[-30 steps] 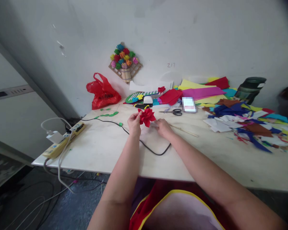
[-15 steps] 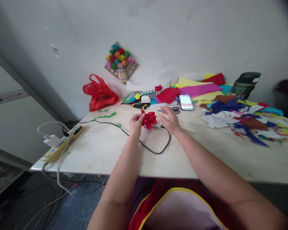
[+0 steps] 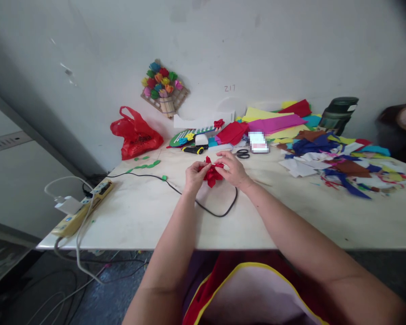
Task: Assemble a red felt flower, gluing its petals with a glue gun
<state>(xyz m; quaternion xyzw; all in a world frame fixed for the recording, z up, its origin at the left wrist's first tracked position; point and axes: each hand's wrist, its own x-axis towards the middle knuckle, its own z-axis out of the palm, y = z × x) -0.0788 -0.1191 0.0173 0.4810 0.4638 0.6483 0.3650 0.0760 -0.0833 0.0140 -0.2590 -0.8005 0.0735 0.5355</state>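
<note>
A red flower with pointed petals, looking like folded paper or cloth, (image 3: 213, 176) is held between my hands above the white table (image 3: 149, 225). My left hand (image 3: 195, 176) pinches its left side between thumb and fingers. On its right side, the thumb and fingers of my right hand (image 3: 235, 170) close on the petals. A black cord (image 3: 219, 215) loops on the tabletop below the flower; its end by my right hand is hidden. Scissors (image 3: 242, 154) with black handles lie just beyond my right hand.
Behind lie a yellow-black cutter (image 3: 193, 150), a phone (image 3: 258, 142) and coloured sheets (image 3: 274, 123). Scraps (image 3: 345, 167) pile at right near a dark bottle (image 3: 338, 115). A red plastic bag (image 3: 138, 140) and power strip (image 3: 84, 210) are at left. Flower decoration (image 3: 164, 85) leans on the wall.
My right hand has moved left onto the flower and its fingers have closed on the petals. The flower has turned slightly in my left hand. The whole view has shifted a little.
</note>
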